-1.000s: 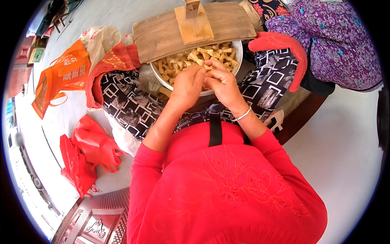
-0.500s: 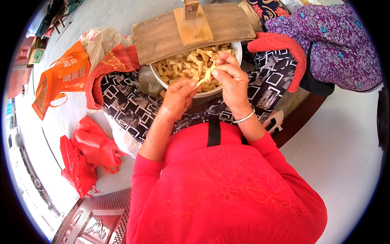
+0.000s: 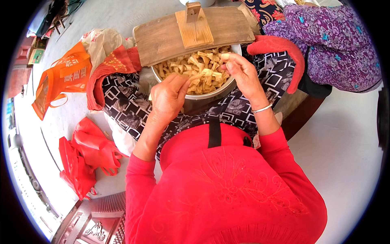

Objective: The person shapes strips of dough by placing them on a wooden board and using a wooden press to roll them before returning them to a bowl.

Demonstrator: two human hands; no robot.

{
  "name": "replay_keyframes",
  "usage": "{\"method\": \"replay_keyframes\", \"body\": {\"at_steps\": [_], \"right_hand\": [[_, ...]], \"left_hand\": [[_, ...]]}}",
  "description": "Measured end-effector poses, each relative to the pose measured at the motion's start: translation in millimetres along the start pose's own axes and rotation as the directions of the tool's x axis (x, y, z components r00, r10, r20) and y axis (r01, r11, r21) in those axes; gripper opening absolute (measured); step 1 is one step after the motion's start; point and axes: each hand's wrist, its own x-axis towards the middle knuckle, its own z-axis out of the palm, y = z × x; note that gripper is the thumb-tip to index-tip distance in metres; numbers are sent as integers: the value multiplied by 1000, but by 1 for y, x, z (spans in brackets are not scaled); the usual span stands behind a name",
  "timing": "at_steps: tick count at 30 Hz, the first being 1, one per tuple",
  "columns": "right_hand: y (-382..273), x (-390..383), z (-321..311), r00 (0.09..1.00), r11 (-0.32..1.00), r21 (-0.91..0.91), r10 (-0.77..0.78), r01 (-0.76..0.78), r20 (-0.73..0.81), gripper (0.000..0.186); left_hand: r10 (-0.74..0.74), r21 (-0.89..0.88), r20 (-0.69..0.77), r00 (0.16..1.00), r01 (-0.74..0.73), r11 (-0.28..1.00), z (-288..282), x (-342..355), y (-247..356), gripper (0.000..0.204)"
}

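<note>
A metal pot (image 3: 207,96) full of pale yellow knotted strips (image 3: 195,67) rests on my lap, on a black and white patterned cloth (image 3: 126,105). My left hand (image 3: 168,97) sits at the pot's near rim with its fingers curled around a strip. My right hand (image 3: 239,73) hovers over the right side of the pot, pinching a strip between fingertips. A silver bangle circles my right wrist. A wooden lid (image 3: 195,32) with a block handle covers the far half of the pot.
An orange bag (image 3: 61,81) and red plastic bags (image 3: 85,154) lie on the pale floor at left. A person in a purple patterned garment (image 3: 337,49) sits at upper right, next to a red cloth (image 3: 280,46).
My hands, joined over the pot a second ago, have parted. The left hand drew back to the near rim and the right moved to the right over the strips.
</note>
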Motion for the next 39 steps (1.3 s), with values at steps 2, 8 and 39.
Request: {"method": "replay_keyframes", "body": {"at_steps": [2, 8, 39], "right_hand": [[-15, 5, 0, 987, 978, -210, 31, 3, 157, 23], [-25, 14, -15, 906, 879, -470, 126, 87, 404, 35], [-22, 109, -13, 914, 947, 31, 300, -320, 273, 10]], "left_hand": [[20, -5, -14, 1000, -20, 1000, 1, 4, -1, 10], [-84, -280, 210, 974, 142, 949, 2, 11, -21, 15], [-286, -582, 449, 847, 520, 625, 1, 114, -52, 14]]}}
